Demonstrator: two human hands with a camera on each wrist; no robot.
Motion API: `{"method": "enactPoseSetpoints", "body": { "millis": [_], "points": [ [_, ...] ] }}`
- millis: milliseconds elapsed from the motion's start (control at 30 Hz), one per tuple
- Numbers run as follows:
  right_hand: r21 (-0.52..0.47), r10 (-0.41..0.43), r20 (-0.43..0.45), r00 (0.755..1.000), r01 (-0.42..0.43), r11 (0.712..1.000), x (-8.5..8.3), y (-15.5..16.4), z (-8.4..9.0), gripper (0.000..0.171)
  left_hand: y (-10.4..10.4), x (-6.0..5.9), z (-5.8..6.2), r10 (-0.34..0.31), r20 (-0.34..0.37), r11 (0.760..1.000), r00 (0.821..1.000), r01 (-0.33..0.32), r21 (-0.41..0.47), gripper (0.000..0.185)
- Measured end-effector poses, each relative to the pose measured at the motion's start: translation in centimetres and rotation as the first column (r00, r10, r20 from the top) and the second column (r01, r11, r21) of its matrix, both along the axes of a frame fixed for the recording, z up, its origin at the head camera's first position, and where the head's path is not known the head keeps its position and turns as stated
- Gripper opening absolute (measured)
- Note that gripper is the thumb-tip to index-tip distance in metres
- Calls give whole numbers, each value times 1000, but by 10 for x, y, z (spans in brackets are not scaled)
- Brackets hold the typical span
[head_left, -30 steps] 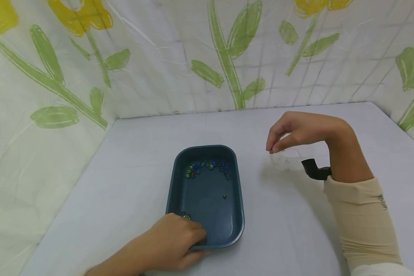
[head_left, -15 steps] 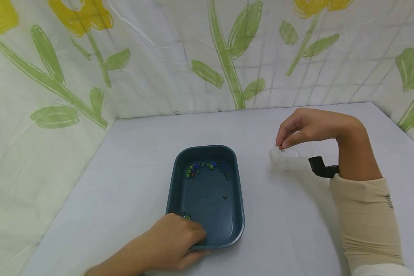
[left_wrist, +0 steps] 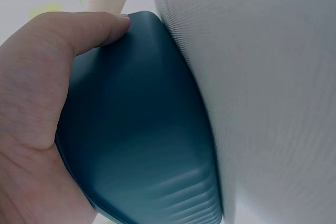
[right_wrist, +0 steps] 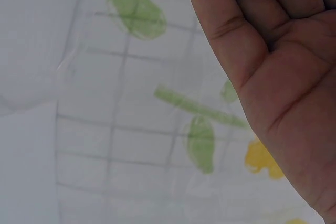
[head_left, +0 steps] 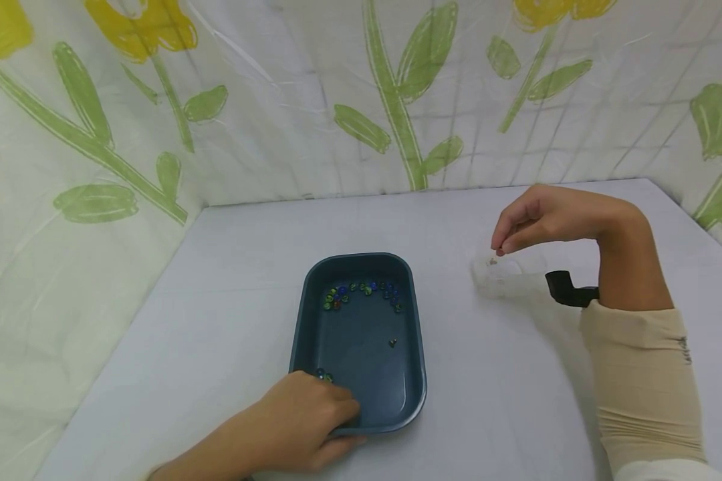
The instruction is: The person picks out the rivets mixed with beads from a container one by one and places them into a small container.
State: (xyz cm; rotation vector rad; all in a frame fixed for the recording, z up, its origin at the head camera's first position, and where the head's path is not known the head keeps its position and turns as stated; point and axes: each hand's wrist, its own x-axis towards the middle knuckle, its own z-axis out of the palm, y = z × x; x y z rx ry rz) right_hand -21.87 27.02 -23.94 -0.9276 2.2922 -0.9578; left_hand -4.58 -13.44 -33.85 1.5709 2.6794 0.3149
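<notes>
My left hand (head_left: 301,421) grips the near-left corner of a dark teal tray (head_left: 418,361), fingers over the rim and thumb against the outer wall. In the left wrist view, that thumb (left_wrist: 100,30) lies along the tray's side (left_wrist: 142,103). Several glass marbles (head_left: 368,288) line the far end; a couple more (head_left: 325,376) lie near the left hand. My right hand (head_left: 547,217) hangs bent at the wrist, its fingertips pinching a small, barely visible reddish marble above a clear plastic container (head_left: 490,287). The right wrist view shows the palm (right_wrist: 294,87), with the fingertips out of frame.
A white-covered table (head_left: 234,300) supports the tray and the container. Behind it hangs a pale curtain (head_left: 277,133) with painted flowers. A black piece (head_left: 568,290) projects from the right wrist by the beige sleeve (head_left: 638,367).
My right hand has moved to the right and slightly up, from the left side of the clear container to above it. The left hand and tray stay in place.
</notes>
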Motion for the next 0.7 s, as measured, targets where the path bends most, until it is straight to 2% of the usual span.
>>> {"method": "enactPoseSetpoints", "body": {
  "millis": [400, 700],
  "points": [
    [-13, 5, -17, 1000, -6, 1000, -1, 10, -2, 11, 0, 0, 1, 2, 5, 1000, 1000, -2, 2, 34],
    [-2, -43, 6, 999, 43, 999, -4, 16, -5, 11, 0, 0, 1, 6, 17, 1000, 1000, -6, -7, 34]
  ]
}}
